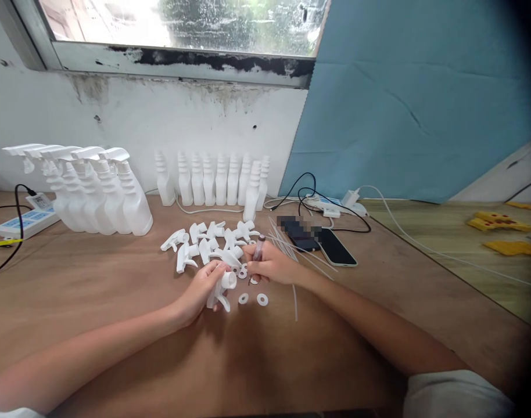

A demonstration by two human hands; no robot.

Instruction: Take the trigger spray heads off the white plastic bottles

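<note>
My left hand (204, 290) is wrapped round a white trigger spray head (225, 283), its round collar turned to the right. Just to the right, my right hand (268, 262) grips a small screwdriver-like tool (259, 248) with a brownish translucent handle; its thin dark tip points down at the washers. White ring washers (262, 299) lie flat below and under my right hand, some partly hidden by it. Beyond both hands lies a loose pile of white spray heads (207, 248). Thin clear tubes (296, 302) are scattered to the right, partly behind my right hand.
Several white bottles with spray heads (128, 203) stand at the left, and bottles without heads (208, 183) line the wall. Two phones (337, 248) lie at the right beside black cables (335, 230). Power strips stand at left (28, 223) and right (335, 206).
</note>
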